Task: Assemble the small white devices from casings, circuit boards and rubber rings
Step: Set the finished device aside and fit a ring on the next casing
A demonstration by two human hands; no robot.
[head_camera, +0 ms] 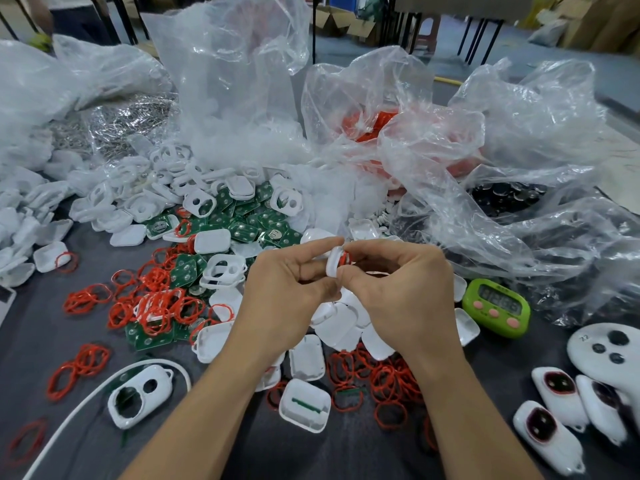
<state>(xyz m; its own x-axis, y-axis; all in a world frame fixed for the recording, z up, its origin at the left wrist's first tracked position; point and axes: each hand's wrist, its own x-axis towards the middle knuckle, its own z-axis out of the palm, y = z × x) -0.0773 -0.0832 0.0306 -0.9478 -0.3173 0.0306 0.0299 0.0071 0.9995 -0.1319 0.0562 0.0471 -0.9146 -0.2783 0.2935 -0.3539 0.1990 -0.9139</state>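
Green timer, right of frame: dark digits on the grey display, too blurred to read
White round controller, lower right: small handwritten mark near its top edge, looks like "22"
Green circuit boards, centre: markings too small to read

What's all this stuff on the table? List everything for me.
White plastic casing: one, white, between both hands.
Red rubber ring: one, red, on that casing.
Loose red rubber rings: many, red, scattered around.
Green circuit boards: many, green, centre pile.
Loose white casings: many, white, around the boards.
Clear plastic bags: several, clear, behind.
Green digital timer: one, green, right.
White devices with dark windows: three, white, lower right.
Left hand: one, grips the casing.
Right hand: one, pinches the ring.
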